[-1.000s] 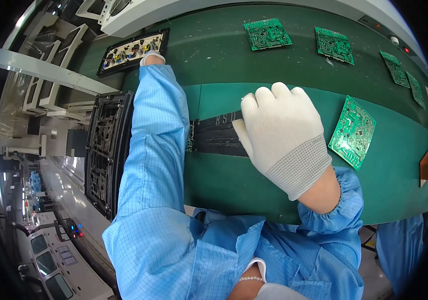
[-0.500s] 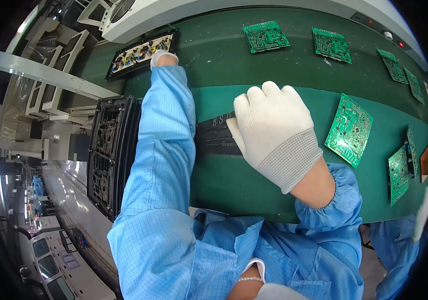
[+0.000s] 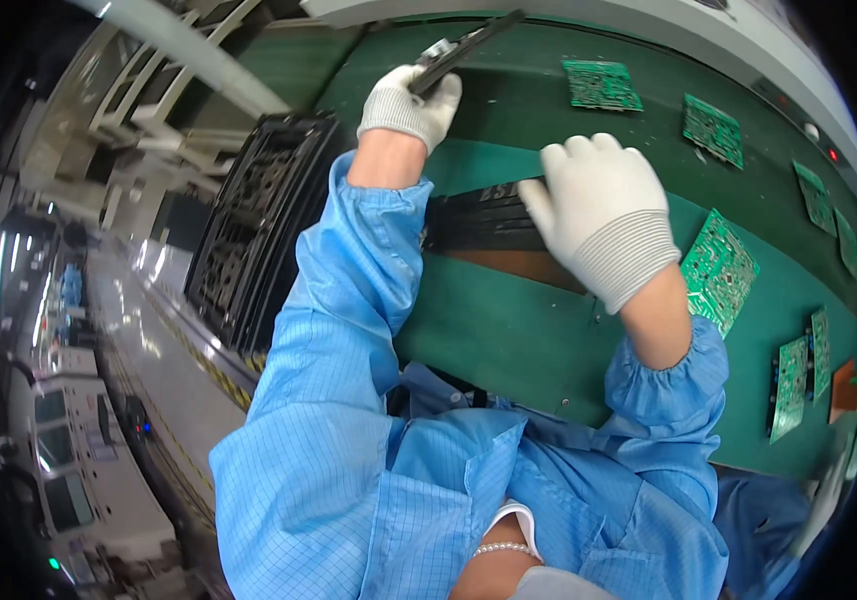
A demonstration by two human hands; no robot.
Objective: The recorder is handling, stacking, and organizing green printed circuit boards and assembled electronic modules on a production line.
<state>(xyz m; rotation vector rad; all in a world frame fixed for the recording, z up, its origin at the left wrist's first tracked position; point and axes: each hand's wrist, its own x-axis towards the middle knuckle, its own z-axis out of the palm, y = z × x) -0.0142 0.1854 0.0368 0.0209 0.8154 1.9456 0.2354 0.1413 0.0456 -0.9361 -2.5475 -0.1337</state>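
At frame centre, our right hand lies flat, fingers together, on a stack of black trays. Higher up, our left hand clamps a tilted black fixture, seemingly carrying a board.

- Both hands, left hand and right hand, are wearing white knit gloves with ribbed cuffs.
- The arms are wearing light blue smock sleeves showing a fine grid weave, gathered with elastic at the wrists.
- A string of small white beads is showing at the collar.
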